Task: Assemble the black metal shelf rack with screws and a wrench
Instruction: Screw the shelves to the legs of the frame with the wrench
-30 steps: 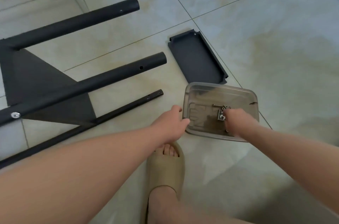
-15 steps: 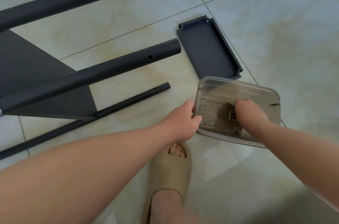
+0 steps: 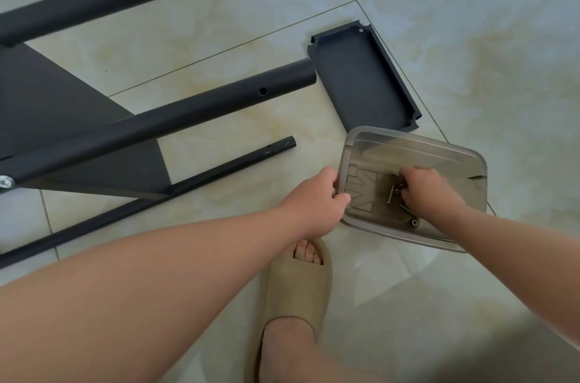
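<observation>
Right hand: lower right of centre, fingers curled down among screws; whether one is pinched, cannot tell. Left hand: grips left rim of clear tray, steadying it. Small shelf panel just above tray. Rack frame lies at left, tube hole unfilled. Step judged: fetching fastener. Next: secure one screw, carry to hole. Wrench not seen.

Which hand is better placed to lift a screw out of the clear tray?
Right, most likely. The right hand is inside the clear tray, fingers curled onto the screws. The left hand grips the tray's left rim, steadying it.
</observation>
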### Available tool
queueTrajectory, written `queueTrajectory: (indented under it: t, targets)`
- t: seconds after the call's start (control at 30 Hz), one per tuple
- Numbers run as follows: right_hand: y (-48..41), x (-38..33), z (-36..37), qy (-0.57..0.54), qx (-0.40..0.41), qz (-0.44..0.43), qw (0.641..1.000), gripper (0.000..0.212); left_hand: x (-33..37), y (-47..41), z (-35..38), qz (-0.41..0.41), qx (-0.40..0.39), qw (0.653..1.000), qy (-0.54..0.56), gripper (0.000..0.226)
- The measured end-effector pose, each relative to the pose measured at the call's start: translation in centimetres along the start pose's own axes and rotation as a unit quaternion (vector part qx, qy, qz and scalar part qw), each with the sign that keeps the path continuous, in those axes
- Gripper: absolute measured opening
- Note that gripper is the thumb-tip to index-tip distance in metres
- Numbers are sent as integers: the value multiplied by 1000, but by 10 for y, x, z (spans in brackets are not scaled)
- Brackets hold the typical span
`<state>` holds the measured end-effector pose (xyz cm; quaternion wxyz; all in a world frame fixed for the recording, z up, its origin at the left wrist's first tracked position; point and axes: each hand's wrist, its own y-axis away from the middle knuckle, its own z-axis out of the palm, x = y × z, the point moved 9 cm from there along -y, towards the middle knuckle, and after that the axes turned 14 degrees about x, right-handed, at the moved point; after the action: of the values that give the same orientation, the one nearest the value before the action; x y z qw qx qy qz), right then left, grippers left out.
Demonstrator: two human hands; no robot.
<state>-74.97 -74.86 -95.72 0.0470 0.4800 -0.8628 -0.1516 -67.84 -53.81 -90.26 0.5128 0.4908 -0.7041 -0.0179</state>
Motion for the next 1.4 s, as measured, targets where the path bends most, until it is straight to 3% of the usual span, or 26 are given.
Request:
queueTrajectory:
  t: [0.6, 0.77, 0.93, 1.13, 1.3, 1.4]
  targets:
    - [6, -30, 9, 16, -19, -73, 997, 18, 2, 2, 1, -5, -12, 1000, -11, 18]
    - [12, -39, -6, 40, 0, -95, 995, 12, -1, 3, -2, -16, -17, 999, -28, 35]
    - [30, -63, -50, -9, 28, -107, 994, 10, -7, 20, -23, -59, -20, 993, -98, 53]
    - [62, -111, -140, -50, 85, -138, 986, 16, 9, 74, -82, -16, -62, 970, -234, 42]
    - [111, -185, -201, -26, 96, -219, 971, 15, 18, 116, -163, -30, -1, 970, -243, 33]
    - [133, -237, -245, -48, 121, -237, 963, 11, 15, 141, -210, -60, 43, 982, -176, 30]
